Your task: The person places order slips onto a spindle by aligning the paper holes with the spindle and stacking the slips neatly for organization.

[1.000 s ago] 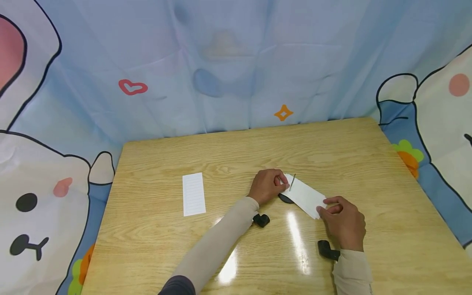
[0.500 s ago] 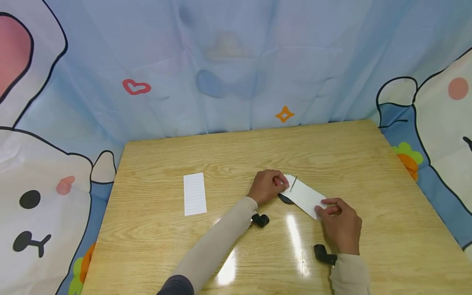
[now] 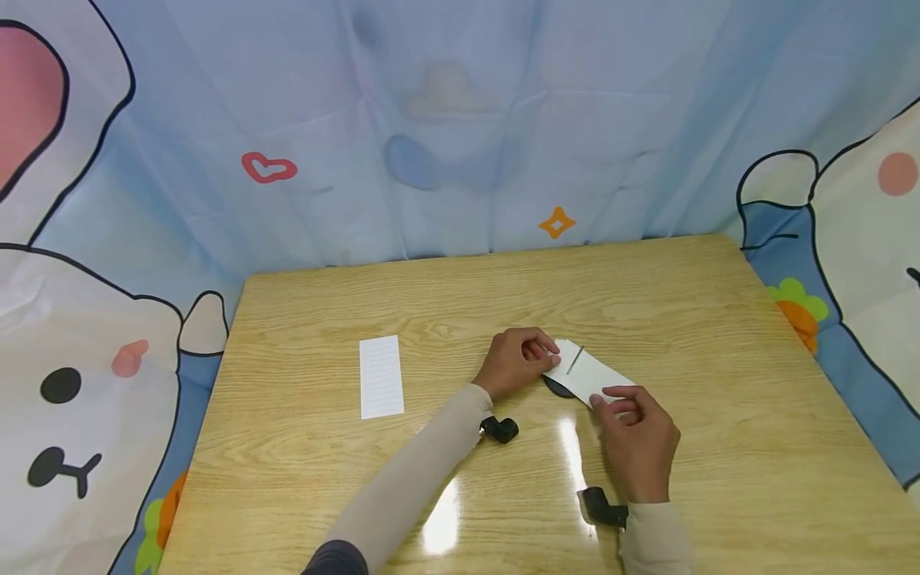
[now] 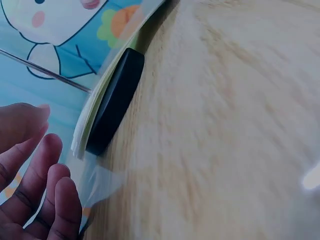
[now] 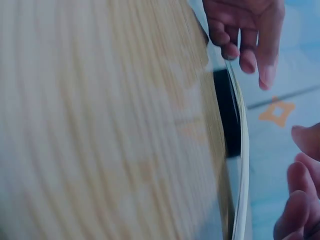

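A bill spike stands on the table, its thin metal rod [image 3: 576,360] poking up through a stack of white paper slips [image 3: 593,373]. Beneath the slips shows its black round base [image 3: 557,389], seen edge-on as a dark disc [image 4: 117,102] in the left wrist view. My left hand [image 3: 516,361] is at the stack's left end, fingers loosely bent; the left wrist view has a small gap between fingertips [image 4: 52,146] and paper. My right hand [image 3: 637,435] hovers by the near right end of the stack, thumb and fingers [image 5: 294,206] apart with no paper between them.
A lined white slip [image 3: 382,377] lies alone on the wooden table [image 3: 302,471], left of the hands. Black wrist cameras [image 3: 501,430] jut from both sleeves. A blue cartoon curtain [image 3: 460,160] borders the table's back and sides.
My right hand has moved left and come off the stack's right end, which it was touching. My left hand has shifted very slightly left. The spike and slips look almost unmoved.
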`<move>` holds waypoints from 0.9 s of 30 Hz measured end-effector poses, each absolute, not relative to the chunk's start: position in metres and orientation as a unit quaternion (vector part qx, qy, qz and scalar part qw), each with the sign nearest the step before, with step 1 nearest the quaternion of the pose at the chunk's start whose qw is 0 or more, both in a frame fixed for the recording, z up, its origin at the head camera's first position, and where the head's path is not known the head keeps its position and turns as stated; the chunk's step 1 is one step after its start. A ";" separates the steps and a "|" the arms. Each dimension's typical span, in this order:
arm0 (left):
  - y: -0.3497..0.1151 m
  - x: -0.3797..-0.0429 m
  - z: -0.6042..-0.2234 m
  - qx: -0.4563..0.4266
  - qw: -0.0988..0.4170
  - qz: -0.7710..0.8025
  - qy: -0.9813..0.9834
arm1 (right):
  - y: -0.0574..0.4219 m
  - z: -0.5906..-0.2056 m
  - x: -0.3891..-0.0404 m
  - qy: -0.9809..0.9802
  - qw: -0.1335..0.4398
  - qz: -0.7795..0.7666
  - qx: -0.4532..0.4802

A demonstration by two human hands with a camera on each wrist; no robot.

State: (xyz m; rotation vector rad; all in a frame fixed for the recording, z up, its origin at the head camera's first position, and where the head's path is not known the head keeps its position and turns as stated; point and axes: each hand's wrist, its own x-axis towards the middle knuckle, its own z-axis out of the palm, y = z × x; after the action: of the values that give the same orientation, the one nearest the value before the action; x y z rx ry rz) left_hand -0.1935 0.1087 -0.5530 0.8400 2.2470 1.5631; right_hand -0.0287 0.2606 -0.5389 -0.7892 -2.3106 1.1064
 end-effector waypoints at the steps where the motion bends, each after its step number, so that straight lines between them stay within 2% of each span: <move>1: 0.107 -0.194 -0.553 0.290 0.137 0.542 0.777 | 0.258 -0.539 -0.030 -0.837 0.236 0.405 -0.281; 10: 0.084 -0.196 -0.553 0.281 0.115 0.547 0.780 | 0.233 -0.542 -0.036 -0.821 0.243 0.465 -0.225; 27: 0.035 -0.210 -0.547 0.259 0.089 0.545 0.792 | 0.194 -0.549 -0.050 -0.831 0.208 0.490 -0.163</move>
State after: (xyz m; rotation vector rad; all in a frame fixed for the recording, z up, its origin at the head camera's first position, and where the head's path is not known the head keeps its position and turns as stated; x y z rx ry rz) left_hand -0.2101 0.0353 -0.5467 0.7701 2.3578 1.6218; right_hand -0.0501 0.1939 -0.5492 -0.4530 -2.3126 1.3644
